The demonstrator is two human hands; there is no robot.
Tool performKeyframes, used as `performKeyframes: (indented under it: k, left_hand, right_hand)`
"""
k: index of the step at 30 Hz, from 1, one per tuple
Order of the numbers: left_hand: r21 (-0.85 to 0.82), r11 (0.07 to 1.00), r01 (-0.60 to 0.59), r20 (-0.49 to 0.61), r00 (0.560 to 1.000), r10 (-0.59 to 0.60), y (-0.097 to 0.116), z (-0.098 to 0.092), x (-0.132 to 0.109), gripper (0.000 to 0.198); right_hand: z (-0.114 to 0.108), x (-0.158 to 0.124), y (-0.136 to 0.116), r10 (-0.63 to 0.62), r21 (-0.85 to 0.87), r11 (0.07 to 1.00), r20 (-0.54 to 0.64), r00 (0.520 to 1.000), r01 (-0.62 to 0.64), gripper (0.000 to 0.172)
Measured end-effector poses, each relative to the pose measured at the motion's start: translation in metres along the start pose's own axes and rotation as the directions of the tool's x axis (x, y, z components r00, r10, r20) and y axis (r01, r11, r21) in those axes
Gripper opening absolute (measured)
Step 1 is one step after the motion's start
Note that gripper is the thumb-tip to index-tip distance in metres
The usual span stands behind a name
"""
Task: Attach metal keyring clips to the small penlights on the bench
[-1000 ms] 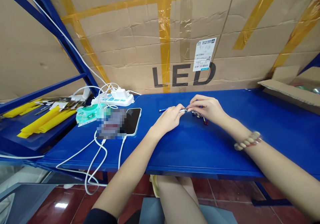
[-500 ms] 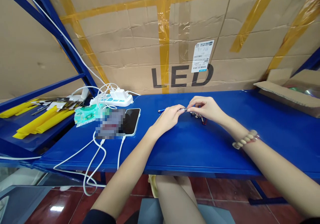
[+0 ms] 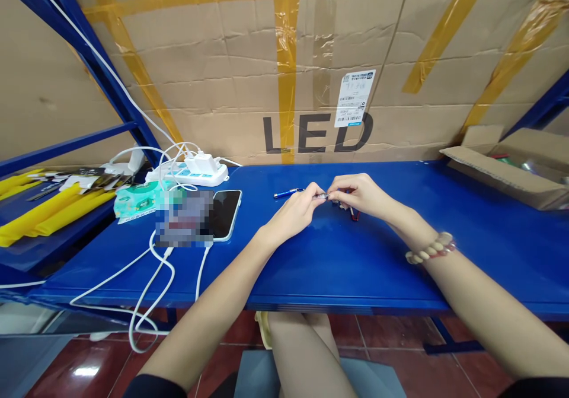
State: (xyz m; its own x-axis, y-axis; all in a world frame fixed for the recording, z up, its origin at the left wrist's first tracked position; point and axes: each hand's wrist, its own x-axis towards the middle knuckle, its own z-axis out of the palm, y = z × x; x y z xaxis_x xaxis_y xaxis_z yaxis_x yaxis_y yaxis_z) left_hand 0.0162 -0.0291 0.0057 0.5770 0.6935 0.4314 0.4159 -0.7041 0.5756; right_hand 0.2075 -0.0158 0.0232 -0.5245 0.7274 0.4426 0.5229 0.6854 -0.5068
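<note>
My left hand (image 3: 299, 207) pinches a small, shiny metal piece (image 3: 322, 196) whose kind is too small to make out. The fingertips of my right hand (image 3: 361, 194) are closed on the other end of that piece, so both hands meet at it just above the blue table (image 3: 355, 261). Beyond my left fingers lies a blue, pen-like tube (image 3: 285, 194) with a silvery end. Under my right hand sits a little cluster of metal parts with a red clip-like item (image 3: 354, 215), partly hidden by the fingers.
To the left are a phone (image 3: 226, 214), a blurred-out item, a green packet (image 3: 142, 199), and a white power strip (image 3: 207, 174) with chargers and loose cables. Yellow packages (image 3: 66, 211) lie farther left. An open cardboard box (image 3: 502, 175) stands at right; a large carton (image 3: 213, 83) backs the table.
The view has shifted slightly right, so everything appears farther left. Both hands keep their pinch on the small metal piece; more of the blue tube shows.
</note>
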Motion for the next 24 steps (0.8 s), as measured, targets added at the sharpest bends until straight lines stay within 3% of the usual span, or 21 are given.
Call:
performKeyframes:
  k: [7,11,16,24]
  left_hand:
    - [0.065,0.998,-0.016,-0.065,0.998,0.021,0.009,-0.002,0.001,0.011]
    - [0.174,0.985,-0.014,-0.096,0.995,0.031,0.007,-0.002,0.001,0.011]
    - [0.170,0.985,-0.029,-0.111,0.993,0.048,0.003,-0.003,0.003,0.014]
    - [0.222,0.975,-0.006,-0.110,0.993,0.032,-0.004,0.000,0.005,0.020]
  right_hand:
    - [-0.003,0.000,-0.016,-0.055,-0.026,0.998,-0.003,0.998,0.055,0.037]
    - [0.000,0.000,-0.023,0.020,0.019,1.000,0.022,1.000,-0.020,0.042]
    - [0.005,0.000,-0.023,0.141,0.144,0.978,0.056,0.988,-0.148,0.046]
    - [0.011,0.002,-0.015,0.196,0.104,0.974,0.048,0.979,-0.200,0.047]
